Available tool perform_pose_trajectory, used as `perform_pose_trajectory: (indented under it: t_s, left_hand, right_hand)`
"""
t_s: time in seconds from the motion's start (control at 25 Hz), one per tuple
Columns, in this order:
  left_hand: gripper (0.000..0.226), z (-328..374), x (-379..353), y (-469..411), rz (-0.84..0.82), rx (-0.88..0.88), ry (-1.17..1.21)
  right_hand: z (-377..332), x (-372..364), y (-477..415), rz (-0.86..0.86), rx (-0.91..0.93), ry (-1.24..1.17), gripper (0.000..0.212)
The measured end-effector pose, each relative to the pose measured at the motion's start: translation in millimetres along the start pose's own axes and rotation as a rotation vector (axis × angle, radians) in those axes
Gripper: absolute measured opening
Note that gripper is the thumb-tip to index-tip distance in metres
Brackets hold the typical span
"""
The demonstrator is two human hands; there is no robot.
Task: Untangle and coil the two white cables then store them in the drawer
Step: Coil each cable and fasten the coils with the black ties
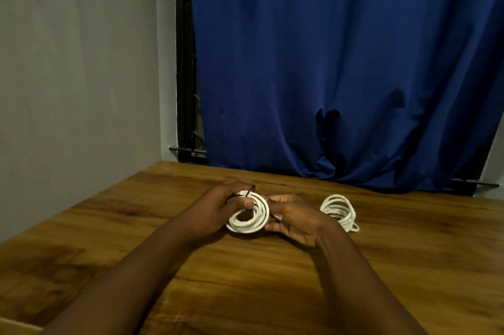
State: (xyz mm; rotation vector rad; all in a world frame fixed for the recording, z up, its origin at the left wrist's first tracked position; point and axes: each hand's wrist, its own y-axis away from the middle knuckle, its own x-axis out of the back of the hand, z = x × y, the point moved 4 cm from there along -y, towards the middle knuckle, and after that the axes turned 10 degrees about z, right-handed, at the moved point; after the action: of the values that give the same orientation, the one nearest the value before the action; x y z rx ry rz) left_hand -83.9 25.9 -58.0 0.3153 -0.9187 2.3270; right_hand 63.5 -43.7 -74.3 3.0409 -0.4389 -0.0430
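Note:
A white cable wound into a round coil (pixel 249 221) is held just above the wooden table (pixel 272 280), between both hands. My left hand (pixel 218 209) grips the coil's left and top side, thumb pressed on the loops near a thin dark tie. My right hand (pixel 293 221) holds the coil's right edge with its fingertips. A second white cable (pixel 339 210), looped in a looser coil, lies on the table just right of my right hand. No drawer is visible.
A blue curtain (pixel 341 61) hangs behind the table's far edge, over a dark window frame (pixel 185 61). A grey wall (pixel 81 61) stands to the left. A pale strip (pixel 16 328) shows at the bottom left corner.

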Motion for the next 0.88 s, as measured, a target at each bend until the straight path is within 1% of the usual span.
perform_pose_trajectory:
  t_s: [0.08, 0.24, 0.36, 0.44, 0.52, 0.6, 0.68, 0.76, 0.8, 0.88]
  left_hand:
    - [0.013, 0.9, 1.5, -1.3, 0.027, -0.09, -0.115]
    - [0.02, -6.2, -0.2, -4.7, -0.033, -0.163, -0.257]
    - [0.025, -5.2, 0.4, -4.6, -0.069, -0.18, -0.309]
    - [0.02, -0.2, 0.2, -4.1, -0.077, -0.179, -0.33]
    - [0.01, 4.7, -1.5, -2.6, -0.103, -0.196, -0.335]
    - [0.01, 10.5, -3.6, -0.3, -0.139, -0.224, -0.373]
    - [0.008, 14.0, -5.4, 0.8, -0.152, -0.272, -0.414]
    - [0.007, 13.1, -5.5, 1.3, -0.129, -0.273, -0.392]
    - [0.01, 11.3, -5.9, 1.8, -0.109, -0.262, -0.35]
    - [0.012, 3.9, -6.5, 3.0, -0.052, -0.18, -0.205]
  right_hand:
    - [-0.3, -1.9, -1.8, 0.024, 0.033, -0.023, 0.02]
    - [-0.9, -4.5, -3.5, 0.062, 0.082, -0.039, 0.022]
    - [-2.8, -3.5, -2.8, 0.054, 0.087, -0.042, 0.022]
    - [-4.3, 2.6, -1.7, 0.028, 0.044, -0.056, 0.019]
    - [-2.8, 8.7, -1.2, -0.005, -0.034, -0.079, 0.018]
    - [-0.2, 12.4, -1.2, -0.011, -0.103, -0.114, 0.016]
    - [2.4, 13.1, -2.5, 0.002, -0.131, -0.124, 0.015]
    - [1.5, 11.2, -2.0, 0.028, -0.118, -0.113, 0.016]
    - [0.3, 10.6, -1.4, 0.046, -0.098, -0.108, 0.017]
    - [-2.0, 11.3, -2.5, 0.085, -0.054, -0.083, 0.018]
